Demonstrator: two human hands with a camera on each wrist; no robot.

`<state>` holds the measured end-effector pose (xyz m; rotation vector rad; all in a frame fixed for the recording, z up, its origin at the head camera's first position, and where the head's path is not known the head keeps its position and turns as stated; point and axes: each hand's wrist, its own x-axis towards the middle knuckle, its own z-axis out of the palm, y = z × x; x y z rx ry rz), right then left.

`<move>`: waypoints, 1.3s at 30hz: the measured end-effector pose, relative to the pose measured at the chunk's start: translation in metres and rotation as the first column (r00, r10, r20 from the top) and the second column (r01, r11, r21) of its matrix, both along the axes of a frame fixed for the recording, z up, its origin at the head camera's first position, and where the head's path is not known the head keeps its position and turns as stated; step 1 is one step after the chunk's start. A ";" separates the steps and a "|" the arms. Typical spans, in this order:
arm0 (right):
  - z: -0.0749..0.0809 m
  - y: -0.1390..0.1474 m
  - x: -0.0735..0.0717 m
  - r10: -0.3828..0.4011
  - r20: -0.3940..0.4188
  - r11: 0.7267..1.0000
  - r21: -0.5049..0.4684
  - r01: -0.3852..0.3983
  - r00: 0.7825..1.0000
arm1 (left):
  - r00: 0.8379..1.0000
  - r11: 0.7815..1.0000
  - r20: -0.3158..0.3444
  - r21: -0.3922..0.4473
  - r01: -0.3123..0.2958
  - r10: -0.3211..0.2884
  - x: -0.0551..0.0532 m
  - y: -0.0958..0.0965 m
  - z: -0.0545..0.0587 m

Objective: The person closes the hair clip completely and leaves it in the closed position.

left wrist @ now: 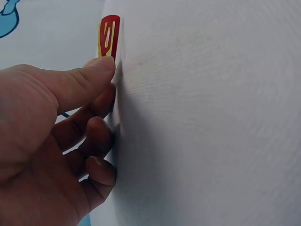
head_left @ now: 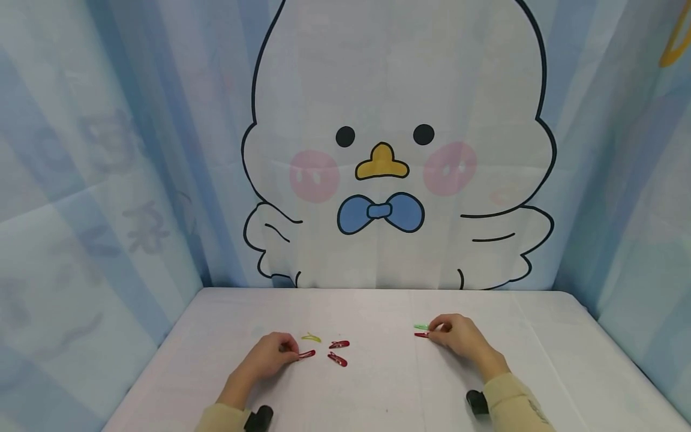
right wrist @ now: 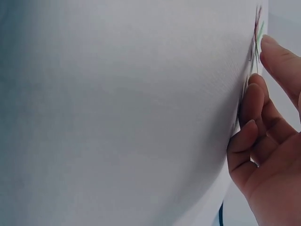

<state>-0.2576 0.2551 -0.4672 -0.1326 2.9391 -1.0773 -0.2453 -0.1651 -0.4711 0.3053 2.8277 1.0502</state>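
Observation:
On the left of the table, my left hand (head_left: 272, 355) pinches a red snap hair clip (head_left: 306, 354) between thumb and forefinger; the clip's rounded end sticks out past the thumb (left wrist: 109, 35). Just beyond lies a yellow hair clip (head_left: 311, 338). Two more red hair clips, one upper (head_left: 339, 344) and one lower (head_left: 338, 359), lie right of that hand. Farther right, my right hand (head_left: 459, 336) is at a green hair clip (head_left: 420, 327) and a red one (head_left: 421, 335), lying side by side. Its thumb and forefinger stand apart around the clips' near ends, partly hidden by the fingers.
A white cloth covers the table (head_left: 378, 390). Behind it hangs a curtain (head_left: 378, 258) with a cartoon bird, and blue-and-white curtains flank both sides. Black wrist devices show at the left cuff (head_left: 259, 419) and the right cuff (head_left: 477, 402).

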 end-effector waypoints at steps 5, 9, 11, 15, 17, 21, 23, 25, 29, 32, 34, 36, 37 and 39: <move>-0.002 0.004 -0.003 -0.033 0.023 0.999 -0.018 0.033 0.999 | 1.000 1.000 -0.002 0.019 -0.011 0.011 0.000 -0.001 0.003; -0.001 0.007 -0.004 -0.054 0.031 0.998 -0.038 0.055 0.998 | 1.000 0.999 -0.006 0.045 -0.013 0.013 0.000 -0.001 0.004; 0.000 0.008 -0.004 -0.063 0.032 0.997 -0.045 0.064 0.997 | 1.000 0.998 0.001 0.058 -0.023 0.023 0.000 -0.001 0.004; 0.002 0.011 -0.002 -0.087 0.039 0.993 -0.072 0.090 0.995 | 0.999 0.993 0.026 0.106 -0.049 0.047 -0.001 -0.001 0.003; 0.002 0.013 -0.001 -0.100 0.042 0.991 -0.082 0.103 0.994 | 0.998 0.988 0.038 0.139 -0.059 0.054 -0.001 -0.001 0.005; 0.001 0.017 -0.001 -0.116 0.034 0.989 -0.084 0.119 0.993 | 0.998 0.978 0.041 0.199 -0.064 0.056 0.000 -0.001 0.009; 0.002 0.019 0.000 -0.122 0.026 0.989 -0.085 0.123 0.992 | 0.998 0.972 0.034 0.228 -0.060 0.054 0.000 -0.001 0.011; 0.003 0.020 0.002 -0.124 0.015 0.988 -0.091 0.125 0.992 | 0.999 0.967 0.020 0.251 -0.052 0.048 0.001 -0.001 0.012; 0.007 0.022 0.004 -0.125 -0.009 0.987 -0.098 0.123 0.992 | 0.999 0.960 0.002 0.276 -0.040 0.041 0.002 0.000 0.014; 0.008 0.023 0.005 -0.123 -0.021 0.988 -0.099 0.120 0.992 | 0.999 0.957 0.010 0.287 -0.050 0.049 0.003 0.001 0.016; 0.009 0.024 0.006 -0.122 -0.028 0.988 -0.095 0.119 0.992 | 0.998 0.953 0.011 0.297 -0.055 0.054 0.004 0.002 0.017; 0.010 0.024 0.006 -0.122 -0.035 0.989 -0.093 0.118 0.992 | 0.998 0.950 0.006 0.306 -0.060 0.061 0.005 0.004 0.018; 0.011 0.023 0.007 -0.124 -0.037 0.988 -0.093 0.120 0.992 | 0.998 0.949 -0.001 0.309 -0.061 0.064 0.005 0.005 0.019; 0.013 0.022 0.008 -0.123 -0.044 0.988 -0.095 0.119 0.991 | 0.997 0.945 -0.010 0.319 -0.067 0.074 0.005 0.007 0.021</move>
